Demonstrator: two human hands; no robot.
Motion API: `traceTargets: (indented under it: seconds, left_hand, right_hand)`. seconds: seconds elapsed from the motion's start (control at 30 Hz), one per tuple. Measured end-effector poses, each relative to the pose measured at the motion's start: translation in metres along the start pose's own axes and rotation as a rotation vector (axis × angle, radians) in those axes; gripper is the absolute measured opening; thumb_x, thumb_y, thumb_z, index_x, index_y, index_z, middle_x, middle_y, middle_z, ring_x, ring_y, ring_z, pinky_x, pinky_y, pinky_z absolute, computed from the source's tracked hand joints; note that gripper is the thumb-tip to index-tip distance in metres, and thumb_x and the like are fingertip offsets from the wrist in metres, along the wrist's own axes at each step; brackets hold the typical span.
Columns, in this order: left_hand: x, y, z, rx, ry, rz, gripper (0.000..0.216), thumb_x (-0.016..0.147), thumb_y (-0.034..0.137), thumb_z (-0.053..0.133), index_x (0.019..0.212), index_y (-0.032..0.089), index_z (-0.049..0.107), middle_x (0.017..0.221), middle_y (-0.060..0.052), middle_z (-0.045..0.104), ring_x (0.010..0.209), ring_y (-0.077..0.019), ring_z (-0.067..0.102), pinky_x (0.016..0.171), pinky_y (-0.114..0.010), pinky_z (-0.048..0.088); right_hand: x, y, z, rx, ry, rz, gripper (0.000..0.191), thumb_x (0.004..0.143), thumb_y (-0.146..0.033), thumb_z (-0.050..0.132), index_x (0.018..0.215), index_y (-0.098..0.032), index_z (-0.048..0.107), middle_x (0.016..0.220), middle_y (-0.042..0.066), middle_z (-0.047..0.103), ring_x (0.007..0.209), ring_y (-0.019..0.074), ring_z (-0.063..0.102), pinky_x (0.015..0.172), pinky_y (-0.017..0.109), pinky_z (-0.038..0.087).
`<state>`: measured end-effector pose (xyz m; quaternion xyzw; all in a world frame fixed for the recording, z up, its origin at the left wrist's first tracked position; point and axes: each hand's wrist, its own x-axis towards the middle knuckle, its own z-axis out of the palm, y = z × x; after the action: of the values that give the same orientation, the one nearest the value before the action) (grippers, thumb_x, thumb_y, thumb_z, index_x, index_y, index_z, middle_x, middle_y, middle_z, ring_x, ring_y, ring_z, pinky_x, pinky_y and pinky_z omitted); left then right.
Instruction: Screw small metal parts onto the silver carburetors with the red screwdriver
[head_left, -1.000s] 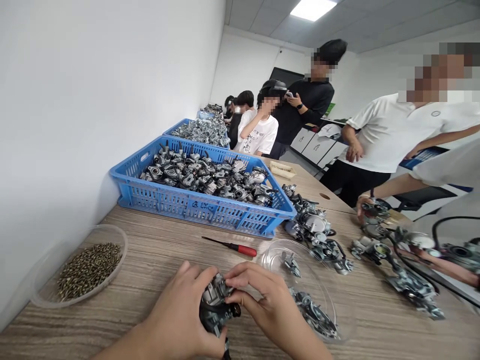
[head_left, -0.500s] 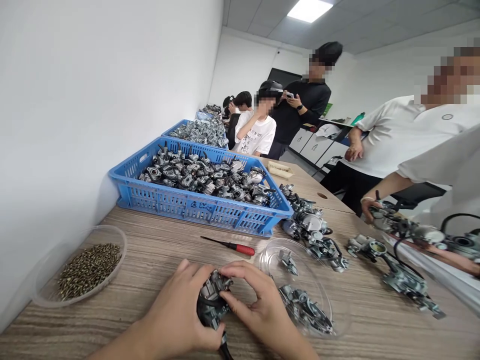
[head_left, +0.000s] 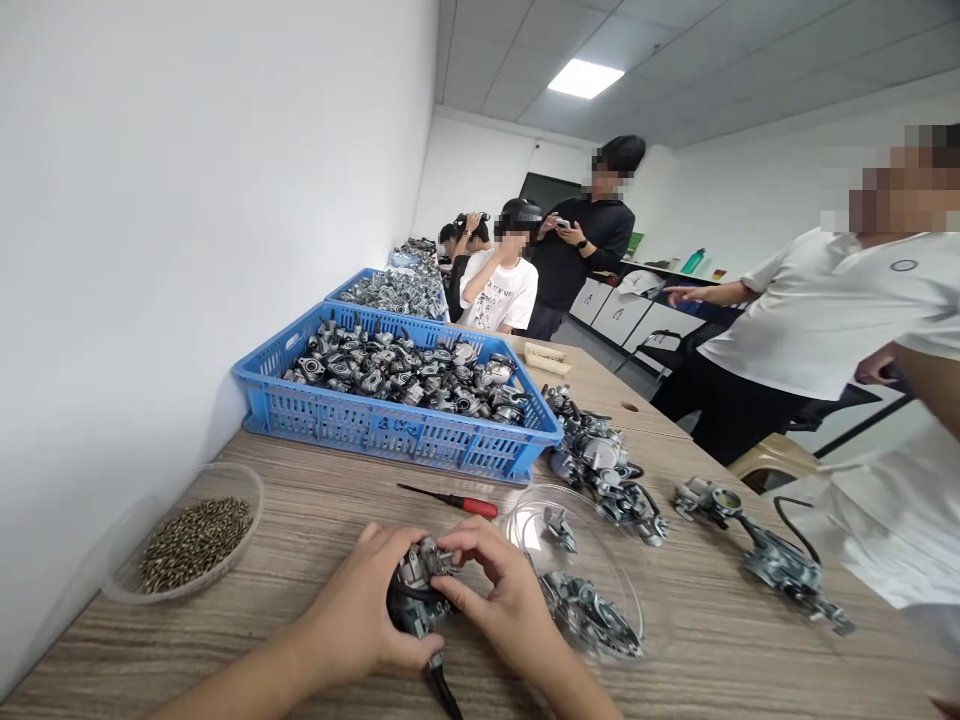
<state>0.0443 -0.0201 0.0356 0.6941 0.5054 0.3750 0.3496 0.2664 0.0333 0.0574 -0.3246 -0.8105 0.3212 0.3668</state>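
Carburetor low and central, tilted above the near worktop, black hose trailing toward 5 o'clock. Left grip wrapped firmly round its 9 o'clock side, thumb underneath. Right grip in from 3 o'clock, thumb and fingers partly closed at the upper fittings; whether they pinch a small part, cannot tell. Step in hand, by my reading: close handwork on those fittings, left steadying, right doing the fine part. Next move seems to call for a firm left hold and a light, well-aligned right fingertip. Around the carburetor: red-handled screwdriver toward 1 o'clock, lying loose; clear round dish at 3, metal parts inside; clear plastic tub at 9 to 10, heaped with brass-toned screws. Beyond, at 12, blue crate full of carburetors; a loose carburetor pile at 2, more units at 3. Woodgrain surface. Farther: cream tray, seated person in white T-shirt, standing person in black, both at 1; person in white polo at 2; white walls, ceiling light.
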Motion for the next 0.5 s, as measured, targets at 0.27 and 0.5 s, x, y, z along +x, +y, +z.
traceTargets:
  seconds: [0.27,0.5]
  left_hand:
    - [0.001,-0.007,0.0,0.018,-0.039,0.009,0.088,0.062,0.025,0.1,0.142,0.023,0.065,0.137,-0.009,0.073,0.126,-0.0369,0.059,0.113,-0.048,0.049]
    - [0.01,-0.004,-0.03,0.27,-0.083,0.055,0.128,0.042,0.044,0.108,0.155,0.018,0.056,0.151,-0.021,0.06,0.143,-0.0501,0.048,0.123,-0.061,0.042]
  right_hand:
    - [-0.001,0.0,0.006,0.037,0.033,0.017,0.024,0.094,-0.032,0.086,0.116,-0.028,0.078,0.104,0.004,0.069,0.093,0.0216,0.068,0.088,0.034,0.058]
    - [-0.003,-0.01,0.008,-0.009,0.037,-0.012,0.027,0.092,-0.022,0.081,0.118,-0.025,0.075,0.106,0.006,0.071,0.094,0.0229,0.07,0.086,0.035,0.059]
